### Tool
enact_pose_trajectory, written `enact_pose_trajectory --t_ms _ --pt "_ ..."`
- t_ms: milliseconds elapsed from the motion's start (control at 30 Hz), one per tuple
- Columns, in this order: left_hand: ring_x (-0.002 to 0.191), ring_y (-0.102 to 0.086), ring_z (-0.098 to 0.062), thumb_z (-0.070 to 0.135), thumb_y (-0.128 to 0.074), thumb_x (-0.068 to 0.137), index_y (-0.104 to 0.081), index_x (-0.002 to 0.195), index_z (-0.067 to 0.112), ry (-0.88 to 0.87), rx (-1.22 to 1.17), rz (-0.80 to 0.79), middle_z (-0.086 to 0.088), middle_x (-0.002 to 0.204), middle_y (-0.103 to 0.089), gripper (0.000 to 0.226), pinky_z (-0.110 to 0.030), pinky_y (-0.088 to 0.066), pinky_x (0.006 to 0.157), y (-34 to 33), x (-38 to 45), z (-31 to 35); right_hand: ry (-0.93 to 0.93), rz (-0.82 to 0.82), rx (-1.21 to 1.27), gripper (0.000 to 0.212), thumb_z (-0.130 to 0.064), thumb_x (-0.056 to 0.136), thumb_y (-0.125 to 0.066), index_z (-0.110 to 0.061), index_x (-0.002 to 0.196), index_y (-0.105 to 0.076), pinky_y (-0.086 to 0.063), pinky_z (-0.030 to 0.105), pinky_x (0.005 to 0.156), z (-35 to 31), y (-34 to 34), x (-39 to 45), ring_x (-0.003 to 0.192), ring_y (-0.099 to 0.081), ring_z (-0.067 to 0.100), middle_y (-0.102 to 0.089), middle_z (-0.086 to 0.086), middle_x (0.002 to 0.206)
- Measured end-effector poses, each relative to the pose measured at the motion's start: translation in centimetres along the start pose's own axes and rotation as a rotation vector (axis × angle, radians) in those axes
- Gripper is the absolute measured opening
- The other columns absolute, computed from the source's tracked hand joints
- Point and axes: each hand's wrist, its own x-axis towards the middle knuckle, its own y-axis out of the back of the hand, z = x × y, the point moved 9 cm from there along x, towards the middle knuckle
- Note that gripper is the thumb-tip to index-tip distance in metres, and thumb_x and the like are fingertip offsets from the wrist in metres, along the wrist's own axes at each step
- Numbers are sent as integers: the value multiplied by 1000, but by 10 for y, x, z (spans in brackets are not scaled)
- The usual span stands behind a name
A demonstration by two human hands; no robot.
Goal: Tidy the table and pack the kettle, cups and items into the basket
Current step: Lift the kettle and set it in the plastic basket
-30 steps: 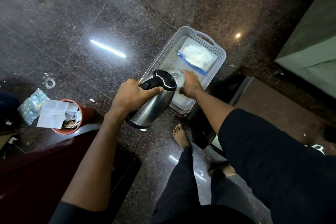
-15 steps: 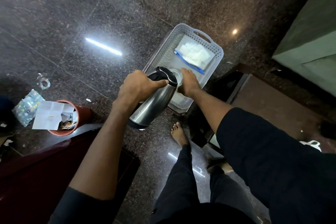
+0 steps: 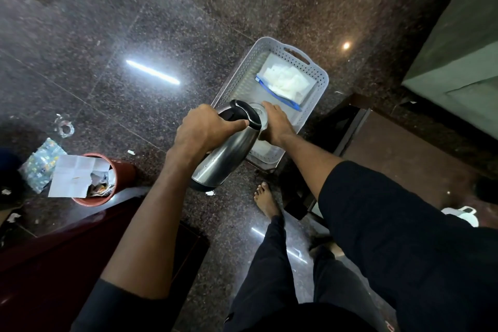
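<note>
Gripping the steel kettle [image 3: 227,155] by its black handle, the left hand [image 3: 200,131] holds it tilted above the near end of the grey basket [image 3: 322,81]. The right hand [image 3: 276,124] is wrapped around a clear cup [image 3: 258,110] just beside the kettle's lid, over the basket. A zip bag [image 3: 285,82] lies in the far end.

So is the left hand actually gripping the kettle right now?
Touching. The head view shows the left hand wrapped around the black handle of the kettle, thumb pressed along it, holding the kettle tilted above the basket.
</note>
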Motion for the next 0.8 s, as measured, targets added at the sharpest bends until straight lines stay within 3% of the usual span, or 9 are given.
enact_pose_trajectory --t_ms 100,200,333,467,633,733,800 --pt "53 -61 -19 86 -67 56 -55 59 16 -20 -52 -15 -2 57 -58 72 -31 -51 55 0 -4 -9 0 -28 10 106 -19 68 -92 -23 155 -30 -43 48 109 -1 -5 4 138 -42 30 -43 8 149" --pt "51 -67 -19 74 -79 61 -64 64 11 -42 -136 -43 -4 60 -67 65 -32 -56 49 -1 -12 -32 19 6 23 98 -21 64 -94 -21 146 -39 -46 46 105 -4 -5 9 132 -47 31 -48 7 143" --pt "49 -60 -16 63 -86 66 -60 59 7 -77 -125 31 -6 54 -61 62 -31 -43 48 0 -27 -48 100 11 -99 98 -22 67 -91 -18 146 -32 -49 47 99 -15 -10 12 130 -46 31 -45 8 144" --pt "43 -34 -13 63 -78 60 -40 51 13 -66 -267 86 0 49 -37 64 -31 -30 46 1 -35 -58 180 8 -264 96 -16 72 -87 -22 147 -28 -53 49 93 -23 -17 16 127 -44 31 -39 7 141" --pt "50 -37 -11 57 -83 60 -49 56 9 -72 -446 60 3 53 -38 59 -31 -33 50 -1 -35 -71 220 39 -259 66 -17 70 -85 -21 119 -40 -54 46 84 -30 -12 18 112 -55 32 -47 5 124" --pt "50 -40 -10 59 -84 60 -57 71 6 -100 -485 71 4 53 -43 60 -31 -34 49 2 -34 -70 156 67 -156 70 -27 66 -89 -20 113 -37 -52 42 76 -20 -3 12 102 -60 35 -54 9 115" --pt "49 -45 -10 61 -86 58 -58 66 5 -92 -513 82 3 53 -48 63 -34 -40 46 7 -33 -68 132 101 -119 74 -28 64 -91 -18 114 -37 -51 41 76 -12 3 6 101 -61 36 -56 11 114"
